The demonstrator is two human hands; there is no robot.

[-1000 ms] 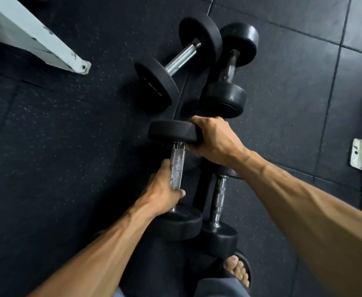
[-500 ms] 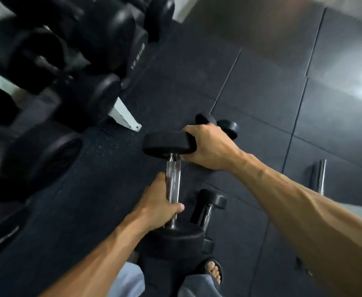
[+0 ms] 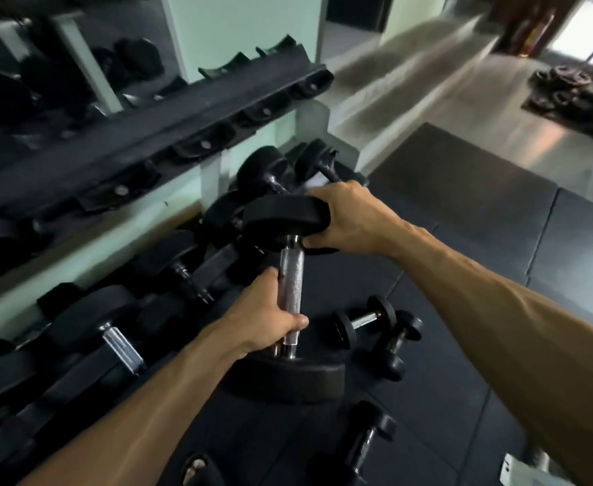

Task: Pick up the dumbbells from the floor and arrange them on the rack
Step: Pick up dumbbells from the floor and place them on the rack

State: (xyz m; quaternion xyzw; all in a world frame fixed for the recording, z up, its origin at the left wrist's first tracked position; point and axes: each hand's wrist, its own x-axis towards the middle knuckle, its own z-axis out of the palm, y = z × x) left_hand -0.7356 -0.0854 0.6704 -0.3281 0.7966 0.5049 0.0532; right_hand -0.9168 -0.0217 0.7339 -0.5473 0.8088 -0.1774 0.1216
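A: Dumbbell, black ends and a knurled steel handle, is up off the floor, held close in front of the rack. It stands nearly upright, one head high, the other low.

B: Who has it?

A: Both hands. The left hand has its grip closed around the lower part of the handle, thumb across the front. The right hand has its grip closed over the side of the upper head, fingers curled under the rim.

B: And the rack?

A: To the left. Its upper tier shows bare black cradles along the near rail. The lower tier carries a row of racked dumbbells, large black heads with chrome handles, running from the near left up to the far end beside the held one's top head.

B: Anything on the floor?

A: Yes. Two small dumbbells lie on the black rubber tiles just right of the held one's lower head, touching or nearly touching each other. Another floor dumbbell lies lower down, near the bottom edge, beside the right forearm. A further black end shows at the bottom edge, too cropped to tell more.

B: Farther back?

A: Blurred weight plates on a lighter floor, top right.
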